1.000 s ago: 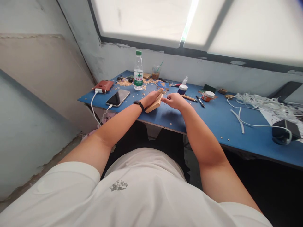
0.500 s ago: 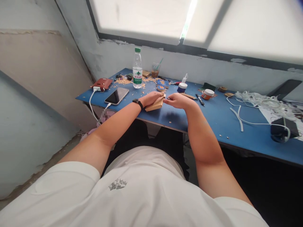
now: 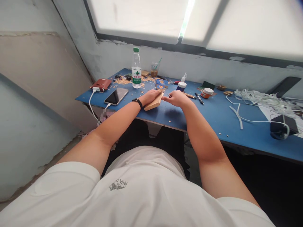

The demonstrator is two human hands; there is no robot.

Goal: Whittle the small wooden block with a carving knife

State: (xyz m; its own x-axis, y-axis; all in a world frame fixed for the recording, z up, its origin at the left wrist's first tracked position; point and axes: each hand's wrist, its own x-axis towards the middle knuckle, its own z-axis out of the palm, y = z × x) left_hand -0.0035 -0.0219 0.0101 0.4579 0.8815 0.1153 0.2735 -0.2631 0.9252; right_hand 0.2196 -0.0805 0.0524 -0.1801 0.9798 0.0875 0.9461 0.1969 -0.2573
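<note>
My left hand (image 3: 149,96) is wrapped round a pale wooden block (image 3: 154,102) that rests tilted on the blue table (image 3: 208,115). A black watch sits on that wrist. My right hand (image 3: 176,97) is closed in a pinch on a thin tool (image 3: 168,95) whose tip points at the block's top end. The tool is too small to name. Wood shavings (image 3: 123,81) lie scattered behind the hands.
A water bottle (image 3: 136,68), a phone (image 3: 116,96) on a white cable, a red case (image 3: 101,84), a drink cup (image 3: 155,69), small jars (image 3: 207,92), a glue bottle (image 3: 182,84) and pens stand behind. White cords (image 3: 258,105) and a black device (image 3: 282,126) lie right.
The block has tipped back up on its edge after lying flatter half a second ago. Both hands stay at the same spot; the view has shifted slightly.
</note>
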